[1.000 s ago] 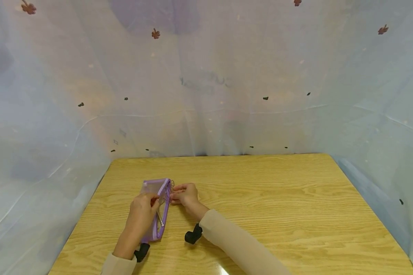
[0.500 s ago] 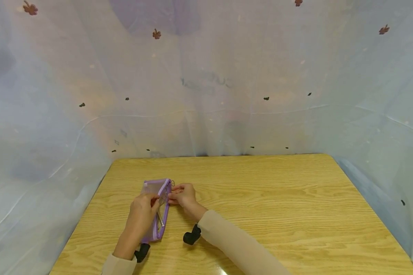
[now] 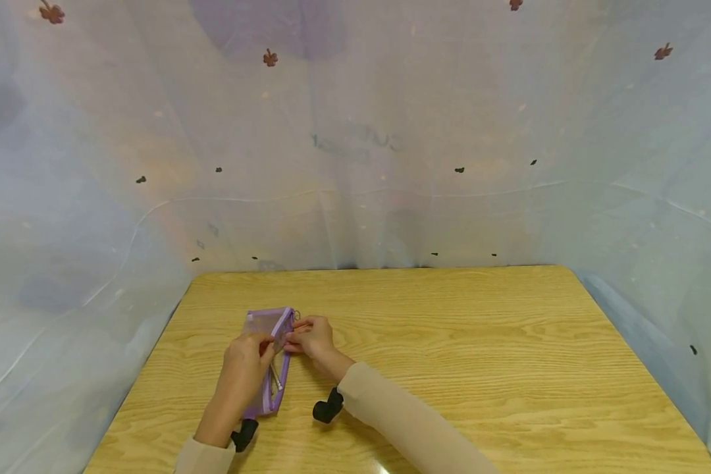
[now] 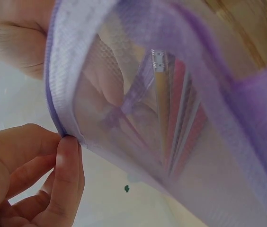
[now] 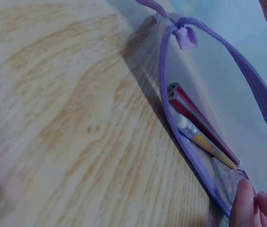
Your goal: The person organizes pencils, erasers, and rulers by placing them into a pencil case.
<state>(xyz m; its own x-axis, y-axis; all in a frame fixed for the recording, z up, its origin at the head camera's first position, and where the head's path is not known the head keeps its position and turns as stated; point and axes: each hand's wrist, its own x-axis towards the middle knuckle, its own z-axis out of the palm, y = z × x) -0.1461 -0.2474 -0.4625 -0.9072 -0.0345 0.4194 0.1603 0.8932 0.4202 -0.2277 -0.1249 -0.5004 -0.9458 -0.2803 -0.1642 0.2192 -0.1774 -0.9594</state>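
Observation:
A purple mesh zip pencil case (image 3: pixel 263 322) lies at the table's left, its mouth spread open. My left hand (image 3: pixel 244 363) pinches one zip edge between thumb and fingers, pulling it up. Inside, a yellow pencil with a white eraser (image 5: pixel 203 142) lies beside red-and-dark striped pencils (image 5: pixel 197 114). My right hand (image 3: pixel 311 338) reaches into the mouth from the right. Its thumb and fingertip pinch a clear plastic piece with a purple edge (image 5: pixel 229 181), whose exact kind I cannot tell. The mesh partly veils the right fingers in the left wrist view.
The wood-grain table (image 3: pixel 450 355) stretches away to the right. A pale patterned curtain (image 3: pixel 355 131) hangs behind it and down both sides. Black wrist mounts (image 3: pixel 328 406) hang below both wrists. A small metal ring (image 3: pixel 297 315) sits at the case's far end.
My right hand has moved slightly left, its fingertips going further into the case's mouth. The left hand and the case have stayed in place.

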